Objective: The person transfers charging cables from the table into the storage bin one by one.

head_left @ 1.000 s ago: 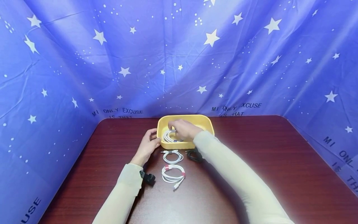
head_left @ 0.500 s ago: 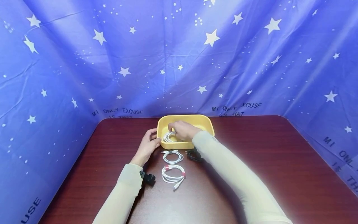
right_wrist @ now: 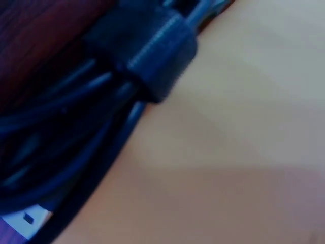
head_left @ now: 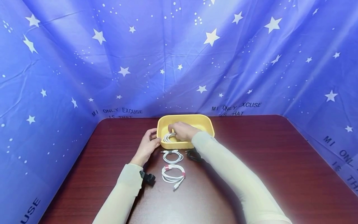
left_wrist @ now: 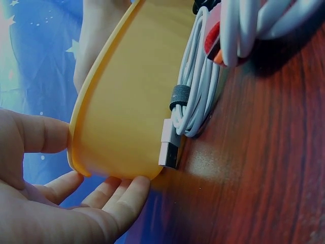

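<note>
left hand [head_left: 146,145]: fingers loosely spread, touching the outer left end of the yellow bin [head_left: 179,145], grasping nothing | white cable coil [head_left: 167,137]: inside bin's left part, right of left hand, against right hand | two white coils, black-tied [head_left: 173,162] and red-tied: on table [head_left: 251,168], before bin | right hand [head_left: 183,130]: inside bin, fingertips hidden, grip cannot be told | black cable [head_left: 193,156]: on table, below right wrist

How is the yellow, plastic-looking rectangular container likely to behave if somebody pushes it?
The yellow container would probably slide rather than tip, because it looks wide and low. It may be light for its size, as its walls look thin. It could feel slippery, since its outside appears smooth.
</note>
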Demonstrator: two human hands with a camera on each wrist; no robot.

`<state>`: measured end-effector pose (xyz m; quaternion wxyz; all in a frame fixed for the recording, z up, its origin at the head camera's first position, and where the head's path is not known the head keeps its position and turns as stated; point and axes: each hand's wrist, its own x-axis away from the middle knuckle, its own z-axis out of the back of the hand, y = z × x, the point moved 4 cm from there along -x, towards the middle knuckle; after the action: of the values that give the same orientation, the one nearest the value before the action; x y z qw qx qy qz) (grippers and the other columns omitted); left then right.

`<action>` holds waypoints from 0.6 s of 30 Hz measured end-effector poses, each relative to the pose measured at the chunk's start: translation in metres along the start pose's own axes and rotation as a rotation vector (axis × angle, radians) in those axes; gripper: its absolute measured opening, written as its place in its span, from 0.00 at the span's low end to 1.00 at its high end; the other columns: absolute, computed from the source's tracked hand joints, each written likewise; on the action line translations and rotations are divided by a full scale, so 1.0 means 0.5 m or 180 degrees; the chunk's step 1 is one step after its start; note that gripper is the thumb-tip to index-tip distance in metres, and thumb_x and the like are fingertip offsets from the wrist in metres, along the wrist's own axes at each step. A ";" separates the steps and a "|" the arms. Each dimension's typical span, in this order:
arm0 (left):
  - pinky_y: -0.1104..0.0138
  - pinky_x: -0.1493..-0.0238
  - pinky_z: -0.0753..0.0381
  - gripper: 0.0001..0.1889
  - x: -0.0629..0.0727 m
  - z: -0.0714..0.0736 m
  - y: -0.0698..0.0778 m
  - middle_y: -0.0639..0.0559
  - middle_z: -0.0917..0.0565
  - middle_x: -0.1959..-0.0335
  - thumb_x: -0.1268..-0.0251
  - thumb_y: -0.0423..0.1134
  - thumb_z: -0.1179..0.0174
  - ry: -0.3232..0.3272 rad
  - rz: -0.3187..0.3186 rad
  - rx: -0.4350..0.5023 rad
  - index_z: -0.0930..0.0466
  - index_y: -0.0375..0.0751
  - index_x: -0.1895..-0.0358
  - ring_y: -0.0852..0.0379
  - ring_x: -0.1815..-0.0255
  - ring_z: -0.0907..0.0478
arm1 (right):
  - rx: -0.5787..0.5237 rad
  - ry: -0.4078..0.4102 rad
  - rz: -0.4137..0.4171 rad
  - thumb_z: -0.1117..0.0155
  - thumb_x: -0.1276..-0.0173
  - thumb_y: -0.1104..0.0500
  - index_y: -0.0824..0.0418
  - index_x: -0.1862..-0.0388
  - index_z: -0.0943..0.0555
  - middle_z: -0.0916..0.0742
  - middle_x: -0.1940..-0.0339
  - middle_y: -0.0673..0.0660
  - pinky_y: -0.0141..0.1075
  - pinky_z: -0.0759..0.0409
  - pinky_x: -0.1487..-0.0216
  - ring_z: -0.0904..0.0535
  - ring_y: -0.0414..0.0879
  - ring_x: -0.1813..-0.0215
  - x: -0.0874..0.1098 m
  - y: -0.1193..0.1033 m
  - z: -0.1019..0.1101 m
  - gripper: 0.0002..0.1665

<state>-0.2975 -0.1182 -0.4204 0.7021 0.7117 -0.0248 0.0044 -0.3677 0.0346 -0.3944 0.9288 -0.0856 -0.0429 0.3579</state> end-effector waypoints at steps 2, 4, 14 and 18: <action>0.59 0.45 0.23 0.29 0.000 0.000 0.000 0.27 0.30 0.43 0.38 0.23 0.50 -0.0006 -0.0008 0.0011 0.42 0.31 0.32 0.43 0.48 0.26 | 0.0006 0.0001 -0.0003 0.38 0.44 0.71 0.52 0.57 0.20 0.17 0.63 0.51 0.36 0.23 0.53 0.22 0.46 0.59 -0.001 0.001 -0.001 0.18; 0.59 0.46 0.23 0.29 0.000 0.000 0.001 0.27 0.30 0.43 0.38 0.23 0.50 -0.0002 0.0003 0.0007 0.42 0.31 0.32 0.44 0.49 0.26 | -0.0002 0.0000 -0.0007 0.38 0.45 0.71 0.52 0.58 0.20 0.17 0.65 0.50 0.36 0.23 0.55 0.23 0.46 0.60 -0.002 0.001 -0.002 0.18; 0.60 0.46 0.23 0.29 0.002 -0.001 0.003 0.28 0.29 0.42 0.37 0.24 0.49 0.0010 0.0040 -0.0030 0.42 0.32 0.32 0.44 0.48 0.26 | -0.0083 0.0043 0.0155 0.41 0.47 0.73 0.56 0.62 0.20 0.18 0.68 0.52 0.39 0.23 0.58 0.23 0.48 0.63 -0.001 -0.004 -0.003 0.16; 0.56 0.43 0.25 0.29 0.001 0.000 0.001 0.29 0.29 0.42 0.37 0.24 0.49 0.0007 0.0038 -0.0051 0.42 0.32 0.32 0.43 0.47 0.26 | -0.0075 0.0059 0.0166 0.41 0.47 0.72 0.56 0.62 0.20 0.18 0.67 0.51 0.38 0.23 0.57 0.23 0.48 0.63 -0.001 -0.004 -0.003 0.17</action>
<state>-0.2972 -0.1180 -0.4198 0.7078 0.7058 -0.0284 0.0092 -0.3665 0.0327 -0.3957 0.9184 -0.1009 -0.0364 0.3807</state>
